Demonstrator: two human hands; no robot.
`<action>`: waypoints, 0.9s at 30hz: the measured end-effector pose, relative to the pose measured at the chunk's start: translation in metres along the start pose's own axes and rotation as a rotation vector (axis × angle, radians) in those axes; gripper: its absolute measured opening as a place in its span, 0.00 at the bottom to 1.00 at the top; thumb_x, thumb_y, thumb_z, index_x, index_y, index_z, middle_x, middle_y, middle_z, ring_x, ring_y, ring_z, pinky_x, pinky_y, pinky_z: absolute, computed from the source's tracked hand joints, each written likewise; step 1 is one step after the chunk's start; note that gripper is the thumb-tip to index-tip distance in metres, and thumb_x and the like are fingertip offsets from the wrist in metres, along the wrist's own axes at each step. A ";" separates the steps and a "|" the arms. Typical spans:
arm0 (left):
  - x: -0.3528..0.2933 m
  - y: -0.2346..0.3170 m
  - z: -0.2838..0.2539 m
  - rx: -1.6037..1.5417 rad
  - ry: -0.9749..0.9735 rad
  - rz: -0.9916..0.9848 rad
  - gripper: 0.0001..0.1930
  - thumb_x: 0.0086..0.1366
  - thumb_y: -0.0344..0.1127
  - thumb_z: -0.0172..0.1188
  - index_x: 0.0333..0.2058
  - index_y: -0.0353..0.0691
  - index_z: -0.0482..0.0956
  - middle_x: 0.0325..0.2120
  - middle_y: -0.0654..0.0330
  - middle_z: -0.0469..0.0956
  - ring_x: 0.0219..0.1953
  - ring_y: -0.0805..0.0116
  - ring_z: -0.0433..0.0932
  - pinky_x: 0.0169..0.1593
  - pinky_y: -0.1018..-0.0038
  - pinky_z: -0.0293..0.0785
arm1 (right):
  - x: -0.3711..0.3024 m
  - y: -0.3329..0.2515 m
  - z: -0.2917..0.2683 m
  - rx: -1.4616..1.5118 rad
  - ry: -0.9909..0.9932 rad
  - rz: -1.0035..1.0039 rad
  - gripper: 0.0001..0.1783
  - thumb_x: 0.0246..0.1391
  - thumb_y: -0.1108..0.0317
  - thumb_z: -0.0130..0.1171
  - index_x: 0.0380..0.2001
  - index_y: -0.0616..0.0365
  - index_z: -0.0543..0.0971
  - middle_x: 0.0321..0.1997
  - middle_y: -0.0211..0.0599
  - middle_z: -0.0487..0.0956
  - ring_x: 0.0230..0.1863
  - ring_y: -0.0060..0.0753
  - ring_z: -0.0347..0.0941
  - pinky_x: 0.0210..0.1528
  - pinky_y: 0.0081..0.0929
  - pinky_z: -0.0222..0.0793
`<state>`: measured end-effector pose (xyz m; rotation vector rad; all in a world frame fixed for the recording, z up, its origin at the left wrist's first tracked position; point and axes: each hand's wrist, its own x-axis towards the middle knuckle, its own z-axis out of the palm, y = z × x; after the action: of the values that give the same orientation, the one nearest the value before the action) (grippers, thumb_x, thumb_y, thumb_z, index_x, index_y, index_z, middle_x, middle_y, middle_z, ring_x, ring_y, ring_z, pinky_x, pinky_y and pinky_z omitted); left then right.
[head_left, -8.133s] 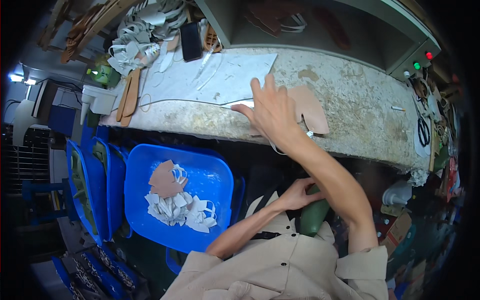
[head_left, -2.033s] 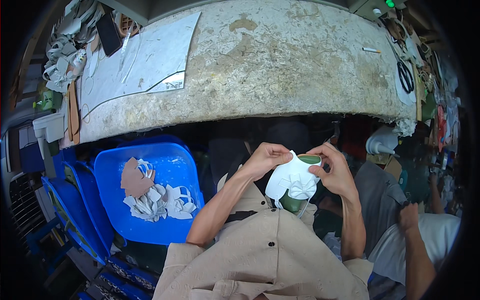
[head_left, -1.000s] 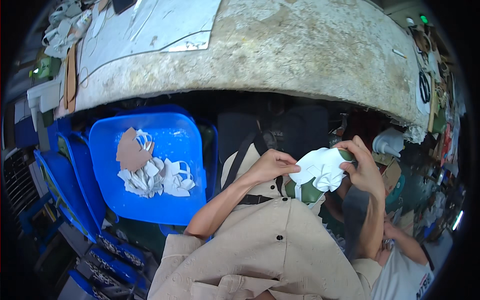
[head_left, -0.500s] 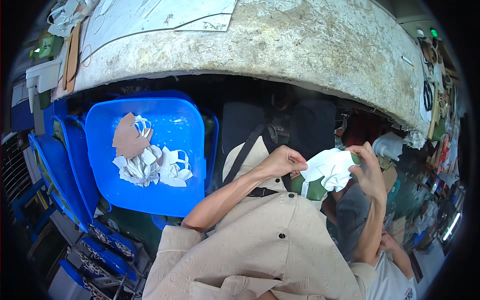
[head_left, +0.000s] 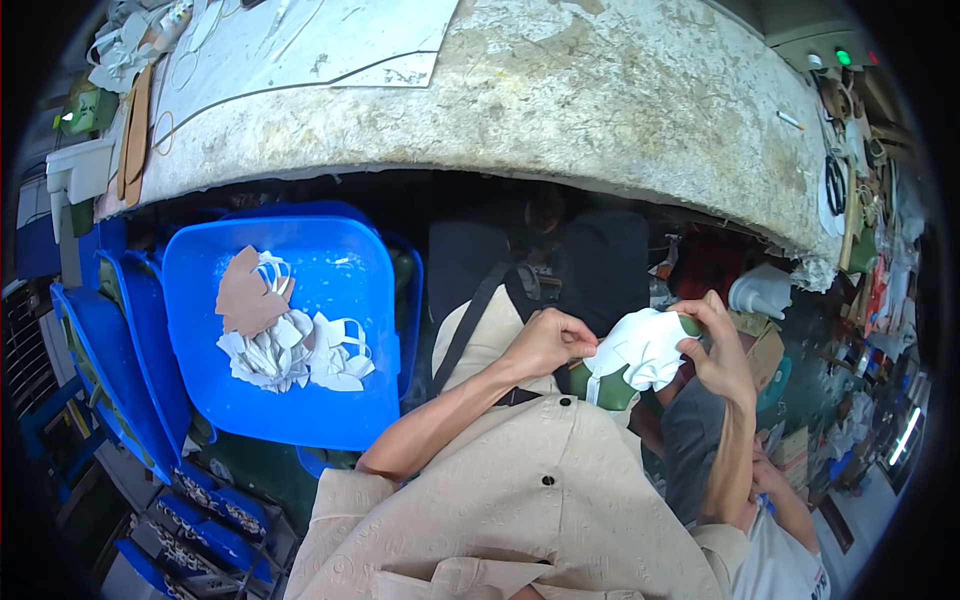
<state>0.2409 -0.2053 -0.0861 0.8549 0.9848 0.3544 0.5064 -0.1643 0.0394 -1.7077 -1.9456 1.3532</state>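
Note:
Over my lap lies a white shoe upper (head_left: 645,341) with a thin strap, draped over a green shoe last (head_left: 615,388). My left hand (head_left: 548,344) is at the left edge of the upper, thumb and fingers pinched together; what sits between the fingertips is too small to make out. At the far right end of the last, my right hand (head_left: 718,350) grips the last and the upper between thumb and fingers. The underside of the last is hidden.
On the left stands a blue plastic bin (head_left: 200,330) holding white cut pieces (head_left: 285,350) and brown pieces (head_left: 250,295). More blue bins (head_left: 120,350) are stacked beside it. A worn workbench (head_left: 560,110) spans the front. A co-worker's arm (head_left: 785,500) is at lower right.
The view has tilted a little, so the bench and bin appear lower and slightly left. Both hands stay on the shoe upper and last, with hardly any shift in grip.

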 end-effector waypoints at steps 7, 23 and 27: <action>-0.030 0.034 0.012 0.107 0.044 0.188 0.18 0.65 0.32 0.67 0.53 0.35 0.83 0.33 0.55 0.84 0.36 0.68 0.83 0.48 0.71 0.80 | -0.005 0.002 -0.003 0.000 0.009 0.024 0.24 0.42 0.81 0.65 0.48 0.61 0.80 0.37 0.39 0.67 0.42 0.41 0.68 0.51 0.31 0.65; -0.011 0.080 0.030 0.243 -0.067 0.253 0.29 0.66 0.46 0.68 0.61 0.37 0.75 0.45 0.50 0.83 0.46 0.63 0.83 0.51 0.68 0.78 | -0.007 -0.003 -0.002 0.016 0.035 0.008 0.24 0.40 0.82 0.64 0.46 0.63 0.80 0.37 0.40 0.66 0.39 0.40 0.65 0.45 0.31 0.63; 0.012 0.059 0.031 -0.065 -0.223 0.214 0.28 0.67 0.51 0.64 0.57 0.34 0.79 0.40 0.44 0.86 0.47 0.55 0.85 0.52 0.66 0.77 | -0.011 0.000 -0.002 0.016 0.041 0.012 0.24 0.39 0.83 0.63 0.46 0.63 0.80 0.36 0.40 0.66 0.39 0.39 0.65 0.45 0.31 0.63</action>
<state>0.2791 -0.1751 -0.0394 0.9218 0.6740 0.4605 0.5113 -0.1732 0.0446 -1.7291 -1.9004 1.3234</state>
